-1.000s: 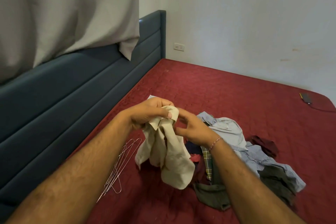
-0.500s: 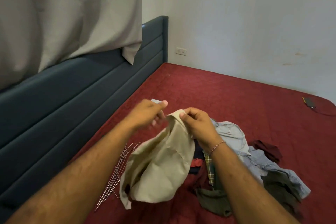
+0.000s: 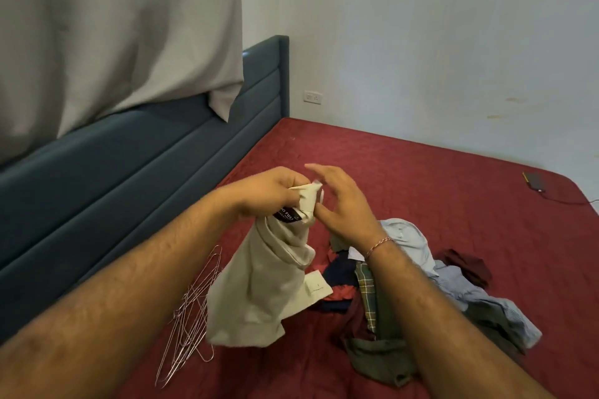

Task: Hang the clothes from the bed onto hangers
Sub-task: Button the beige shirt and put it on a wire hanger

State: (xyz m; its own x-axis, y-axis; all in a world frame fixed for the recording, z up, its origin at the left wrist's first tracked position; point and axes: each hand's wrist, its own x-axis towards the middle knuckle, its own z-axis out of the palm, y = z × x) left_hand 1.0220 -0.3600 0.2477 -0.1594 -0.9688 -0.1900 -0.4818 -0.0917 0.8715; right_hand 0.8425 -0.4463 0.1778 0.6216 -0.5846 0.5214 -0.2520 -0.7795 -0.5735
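The black woven label [image 3: 287, 214] on the cream cotton shirt [image 3: 269, 285] is partly covered by the left hand [image 3: 270, 193], so its white lettering cannot be read in full. The right hand [image 3: 340, 204] is motion-blurred at its fingertips. The shirt hides part of the thin wire hangers [image 3: 191, 311]. Both forearms are cut off at the near edge.

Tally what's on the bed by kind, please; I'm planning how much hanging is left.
Held garment: 1, a cream shirt gripped by the left hand; the right hand is open beside it.
Heaps of clothes: 1, the pile of clothes, pieces too tangled to count.
Bundles of wire hangers: 1.
Phones: 1, the phone.
Total: 4.
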